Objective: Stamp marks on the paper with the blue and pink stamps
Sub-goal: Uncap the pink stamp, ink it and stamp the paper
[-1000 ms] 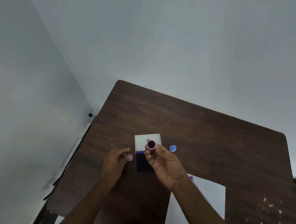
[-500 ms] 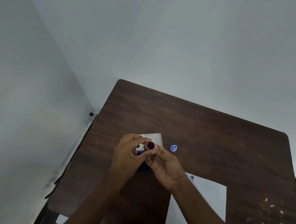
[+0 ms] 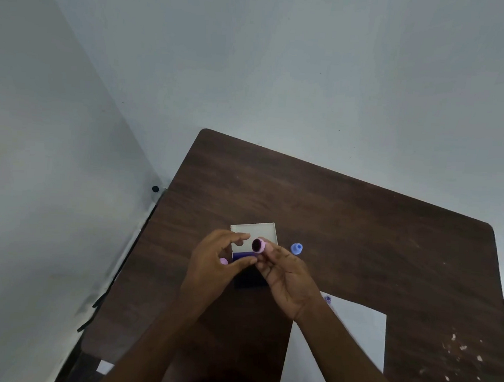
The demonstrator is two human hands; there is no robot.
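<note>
We grip the small pink round plastic stamp (image 3: 259, 245) in our right hand (image 3: 287, 278), inked face tilted up for inspection above the open blue ink pad (image 3: 247, 256), while our left hand (image 3: 214, 265), loosely open and empty, hovers beside it.

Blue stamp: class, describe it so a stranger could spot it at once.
Start at the dark wooden table, then find the open ink pad case near its middle. Just right of it, beyond the right hand, stands the blue stamp, alone and untouched; the pink stamp is held in fingers.
</note>
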